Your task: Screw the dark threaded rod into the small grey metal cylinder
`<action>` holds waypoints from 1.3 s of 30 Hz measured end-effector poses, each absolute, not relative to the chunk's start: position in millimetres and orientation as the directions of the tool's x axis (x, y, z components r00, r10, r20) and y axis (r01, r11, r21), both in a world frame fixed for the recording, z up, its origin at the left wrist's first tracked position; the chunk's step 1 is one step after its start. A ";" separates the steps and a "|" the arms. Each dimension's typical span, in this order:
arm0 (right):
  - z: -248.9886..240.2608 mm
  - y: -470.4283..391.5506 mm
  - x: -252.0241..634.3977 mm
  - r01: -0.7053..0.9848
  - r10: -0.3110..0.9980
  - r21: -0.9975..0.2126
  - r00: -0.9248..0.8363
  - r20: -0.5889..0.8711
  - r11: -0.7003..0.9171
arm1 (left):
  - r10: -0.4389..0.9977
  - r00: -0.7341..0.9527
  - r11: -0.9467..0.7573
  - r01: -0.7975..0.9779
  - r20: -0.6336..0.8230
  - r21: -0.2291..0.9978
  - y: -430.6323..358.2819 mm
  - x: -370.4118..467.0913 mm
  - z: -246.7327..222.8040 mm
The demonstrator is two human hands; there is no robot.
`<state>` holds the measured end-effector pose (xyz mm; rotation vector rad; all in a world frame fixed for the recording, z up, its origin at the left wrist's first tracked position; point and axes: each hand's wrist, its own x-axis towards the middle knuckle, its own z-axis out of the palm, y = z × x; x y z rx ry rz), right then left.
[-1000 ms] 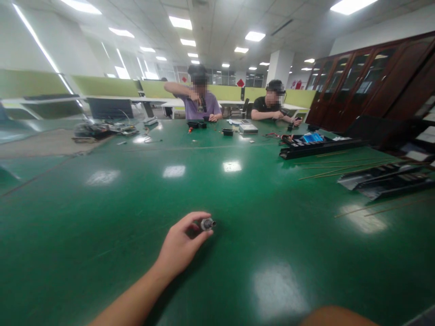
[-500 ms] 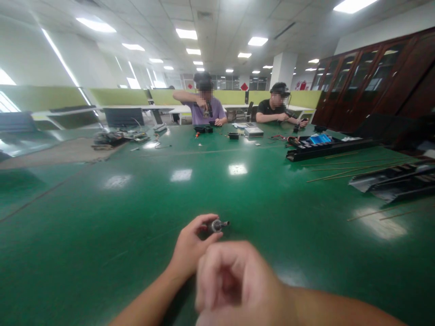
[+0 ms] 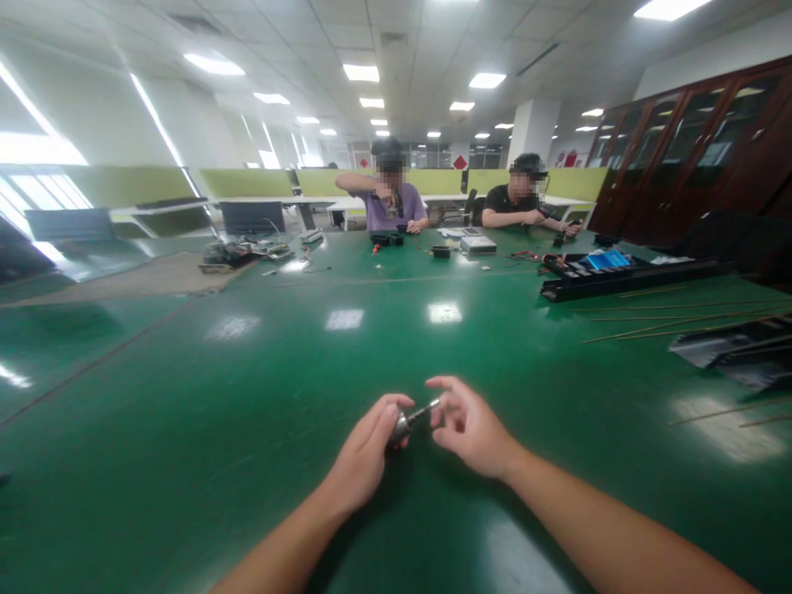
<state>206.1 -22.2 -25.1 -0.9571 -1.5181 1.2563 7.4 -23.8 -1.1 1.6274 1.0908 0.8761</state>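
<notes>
My left hand (image 3: 368, 450) is closed around a silver metal part with a round body and a thin shaft (image 3: 402, 425). Its shaft points to the right and slightly up, toward my other hand. Just beyond the shaft's tip is my right hand (image 3: 467, 429), with the fingers apart and loosely bent. Whether a fingertip touches the shaft cannot be made out. Most of the part's round body is hidden by my left fingers. Both hands are over the green tabletop (image 3: 278, 396).
Two people sit across the table, one in a purple shirt (image 3: 377, 216) and one in black (image 3: 498, 200). Black metal channels (image 3: 619, 280) and thin rods (image 3: 649, 332) lie at the right. Electronic parts (image 3: 241, 252) sit at the back left.
My right hand has moved from close to the camera out to the shaft's tip, and its curled fingers have spread. My left hand has turned the metal part so more of its shaft shows.
</notes>
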 end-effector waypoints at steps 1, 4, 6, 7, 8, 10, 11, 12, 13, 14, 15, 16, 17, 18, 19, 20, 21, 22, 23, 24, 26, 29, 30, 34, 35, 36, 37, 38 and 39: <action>-23.8 -23.5 205.1 0.044 0.948 -0.983 -0.275 0.162 0.181 | 0.943 0.329 -0.139 0.262 0.047 0.955 -25.3 8.2 -1.0; -22.0 -24.9 205.2 0.134 0.964 -0.977 -0.231 0.132 0.166 | 0.943 0.330 -0.140 0.272 0.044 0.952 -27.2 9.6 -1.6; -23.1 -23.9 206.7 0.182 0.970 -0.971 -0.214 0.112 0.153 | 0.940 0.339 -0.142 0.264 0.046 0.954 -25.6 9.9 -3.3; -23.7 -23.2 207.5 0.199 0.972 -0.969 -0.211 0.104 0.147 | 0.940 0.337 -0.142 0.263 0.047 0.954 -24.2 10.1 -4.3; -24.1 -22.7 208.2 0.212 0.973 -0.967 -0.210 0.095 0.140 | 0.941 0.334 -0.144 0.265 0.049 0.953 -22.8 10.3 -5.2; -23.8 -22.2 209.1 0.231 0.976 -0.964 -0.201 0.089 0.135 | 0.946 0.319 -0.152 0.267 0.062 0.952 -20.6 11.3 -6.0; -23.1 -22.3 209.2 0.240 0.976 -0.961 -0.197 0.091 0.138 | 0.947 0.315 -0.157 0.257 0.071 0.954 -20.0 12.0 -5.8; -22.3 -22.5 209.2 0.251 0.976 -0.957 -0.194 0.097 0.145 | 0.946 0.314 -0.159 0.237 0.080 0.958 -19.9 12.8 -5.4; -21.6 -22.8 209.2 0.265 0.976 -0.952 -0.191 0.102 0.151 | 0.945 0.315 -0.159 0.211 0.087 0.964 -20.1 13.5 -4.9; -21.1 -23.1 209.0 0.281 0.976 -0.947 -0.190 0.105 0.157 | 0.944 0.318 -0.157 0.179 0.094 0.971 -20.5 13.9 -4.4; -21.0 -23.3 208.9 0.293 0.976 -0.943 -0.190 0.106 0.160 | 0.942 0.322 -0.152 0.148 0.098 0.977 -21.2 13.9 -4.1; -21.3 -23.4 208.8 0.298 0.976 -0.942 -0.193 0.102 0.158 | 0.940 0.327 -0.146 0.123 0.099 0.982 -21.8 13.6 -4.1; -21.9 -23.3 208.7 0.296 0.976 -0.943 -0.196 0.096 0.153 | 0.940 0.328 -0.141 0.108 0.098 0.984 -22.4 12.8 -4.4; -22.8 -23.1 208.6 0.290 0.976 -0.946 -0.199 0.091 0.148 | 0.939 0.327 -0.142 0.104 0.101 0.984 -22.9 11.7 -5.0; -23.7 -22.9 208.6 0.283 0.975 -0.948 -0.202 0.087 0.143 | 0.940 0.323 -0.154 0.106 0.112 0.982 -23.2 10.3 -5.8; -24.6 -22.6 208.5 0.276 0.975 -0.951 -0.205 0.083 0.139 | 0.940 0.317 -0.174 0.112 0.131 0.978 -23.4 8.9 -6.6; -25.3 -22.4 208.4 0.271 0.975 -0.953 -0.207 0.079 0.135 | 0.938 0.309 -0.201 0.118 0.157 0.972 -23.4 7.6 -7.3; -25.8 -22.2 208.2 0.267 0.975 -0.955 -0.209 0.074 0.130 | 0.934 0.304 -0.235 0.124 0.189 0.964 -23.3 6.6 -7.7; -26.2 -22.0 208.1 0.261 0.975 -0.957 -0.212 0.068 0.123 | 0.928 0.301 -0.271 0.132 0.222 0.954 -23.2 5.8 -7.7; -26.5 -21.9 208.0 0.252 0.975 -0.961 -0.213 0.060 0.115 | 0.920 0.300 -0.305 0.141 0.253 0.942 -23.2 5.4 -7.5; -27.1 -21.6 207.6 0.223 0.975 -0.970 -0.218 0.048 0.097 | 0.903 0.306 -0.360 0.159 0.301 0.919 -23.5 5.4 -6.4; -28.2 -21.4 207.0 0.146 0.968 -0.985 -0.244 0.054 0.092 | 0.896 0.304 -0.389 0.180 0.325 0.904 -23.9 6.3 -4.9; -28.4 -21.5 206.9 0.125 0.965 -0.988 -0.255 0.060 0.094 | 0.899 0.300 -0.384 0.184 0.320 0.905 -23.9 6.6 -4.8; -26.5 -22.6 206.1 0.147 0.966 -0.983 -0.248 0.069 0.108 | 0.915 0.292 -0.338 0.179 0.279 0.924 -23.2 7.2 -5.0; -25.3 -23.2 205.8 0.168 0.968 -0.980 -0.241 0.067 0.110 | 0.918 0.292 -0.327 0.173 0.268 0.929 -23.0 7.3 -4.9; -24.1 -23.8 205.5 0.186 0.970 -0.976 -0.233 0.068 0.113 | 0.921 0.290 -0.315 0.168 0.258 0.934 -22.9 7.3 -4.8; -22.8 -24.4 205.2 0.201 0.971 -0.972 -0.226 0.071 0.118 | 0.924 0.292 -0.303 0.167 0.246 0.938 -22.9 7.3 -4.5; -21.7 -25.0 204.8 0.210 0.972 -0.970 -0.223 0.076 0.124 | 0.926 0.297 -0.292 0.165 0.234 0.942 -23.0 7.3 -4.2; -20.8 -25.7 204.5 0.215 0.971 -0.967 -0.222 0.085 0.133 | 0.925 0.306 -0.283 0.162 0.225 0.945 -23.2 7.3 -3.9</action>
